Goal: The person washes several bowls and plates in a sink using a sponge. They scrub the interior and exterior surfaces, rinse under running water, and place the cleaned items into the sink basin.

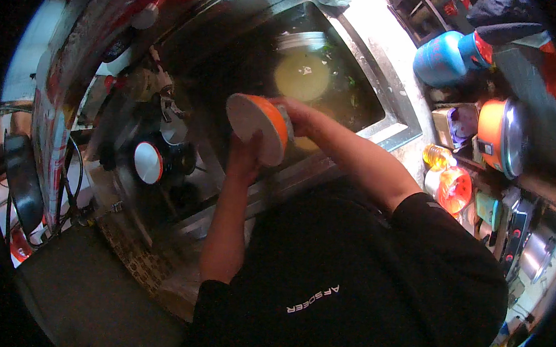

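Over the near edge of a metal sink (395, 132), I hold a bowl (250, 118) tilted on its side, orange outside and pale inside. My left hand (247, 155) grips its near rim, with the thumb lying against the inner face. At the bowl's outer side is my right hand (295, 115), its fingers partly hidden behind the bowl. Something greyish, perhaps a cloth, shows by those fingers; blur leaves it unclear. Murky water fills the sink. A round yellowish dish (302, 76) lies in it, near a pale ridged item (301, 42).
Left of the sink, a white bowl with a red rim (148, 163) sits in a dark basin area below a faucet (166, 97). Along the right stand a blue gas cylinder (438, 58), an orange pot (492, 134), an oil bottle (437, 156) and a red-lit container (454, 190).
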Demonstrator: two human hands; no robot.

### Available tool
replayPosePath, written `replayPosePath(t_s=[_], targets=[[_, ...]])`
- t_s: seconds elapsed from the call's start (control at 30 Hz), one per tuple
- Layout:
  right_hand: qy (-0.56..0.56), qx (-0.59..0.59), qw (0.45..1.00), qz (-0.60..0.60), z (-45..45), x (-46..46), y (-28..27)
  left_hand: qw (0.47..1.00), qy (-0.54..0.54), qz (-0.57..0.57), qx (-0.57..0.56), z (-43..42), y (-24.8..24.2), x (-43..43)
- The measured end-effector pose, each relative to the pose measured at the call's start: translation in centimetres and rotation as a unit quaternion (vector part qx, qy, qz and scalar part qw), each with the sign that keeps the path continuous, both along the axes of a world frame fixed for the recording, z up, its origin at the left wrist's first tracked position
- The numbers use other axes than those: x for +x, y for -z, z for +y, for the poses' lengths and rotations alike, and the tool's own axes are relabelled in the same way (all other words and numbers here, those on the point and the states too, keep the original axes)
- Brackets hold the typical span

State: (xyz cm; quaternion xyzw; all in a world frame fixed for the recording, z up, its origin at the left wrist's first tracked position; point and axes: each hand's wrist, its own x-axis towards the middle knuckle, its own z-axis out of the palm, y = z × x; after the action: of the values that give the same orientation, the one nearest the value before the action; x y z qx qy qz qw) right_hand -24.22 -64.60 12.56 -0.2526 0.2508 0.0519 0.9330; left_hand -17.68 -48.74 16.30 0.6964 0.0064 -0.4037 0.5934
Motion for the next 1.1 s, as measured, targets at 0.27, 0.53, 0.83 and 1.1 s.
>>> replayPosePath(t_s=[0.27, 0.53, 0.83, 1.1], targets=[[0.068, 0.210, 0.975, 0.000, 5.2, -2.0, 2.2, 0.933, 0.115, -0.320, 0.119, 0.6, 3.5, 3.3], [0.125, -0.161, 0.979, -0.002, 5.0, -1.3, 0.5, 0.913, 0.105, -0.369, 0.139, 3.2, 2.8, 5.4], [-0.056, -0.353, 0.933, -0.045, 5.9, -1.1, -1.0, 0.835, 0.252, -0.471, 0.131, 7.6, 5.9, 4.2], [0.011, 0.009, 1.000, -0.008, 5.6, 0.9, -3.2, 0.671, 0.291, -0.577, 0.364, 23.8, 13.9, 19.6]])
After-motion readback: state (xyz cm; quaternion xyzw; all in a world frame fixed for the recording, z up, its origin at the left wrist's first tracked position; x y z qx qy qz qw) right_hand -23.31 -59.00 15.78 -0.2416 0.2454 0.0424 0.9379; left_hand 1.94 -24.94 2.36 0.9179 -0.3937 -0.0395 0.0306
